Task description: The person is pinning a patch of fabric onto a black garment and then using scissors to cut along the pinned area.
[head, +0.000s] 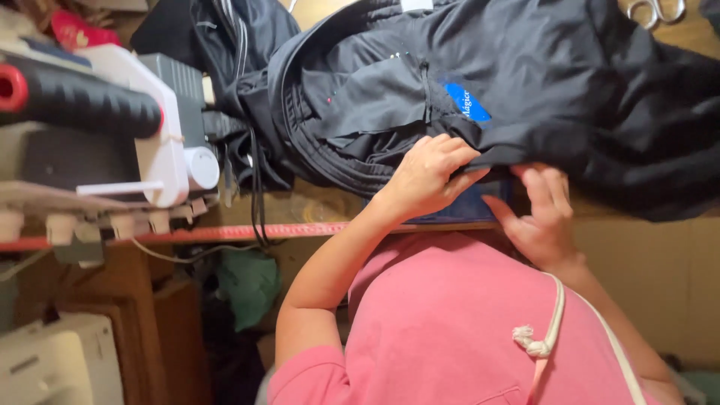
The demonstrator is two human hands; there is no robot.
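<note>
Black garment (480, 82) spread across the table edge (225, 232), its long axis running sideways beyond both hands: left hand (427, 176) pinches its hem shut, right hand (544, 214), half-open, fingers under the fold, just beside it.

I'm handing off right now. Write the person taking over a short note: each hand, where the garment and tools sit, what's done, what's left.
Left hand: fingers curled over the near edge of the black garment, gripping the fabric just below its blue label.
Right hand: open, fingers spread, touching the garment's edge beside the left hand; no firm grip visible.
Garment: spread across the table, bunched toward the sewing machine on the left.
Scissors: at the far edge, untouched.
Done: garment laid out and its edge in hand.
Left: I cannot tell whether any stitching or cutting has been done; check the edge near the label.
</note>
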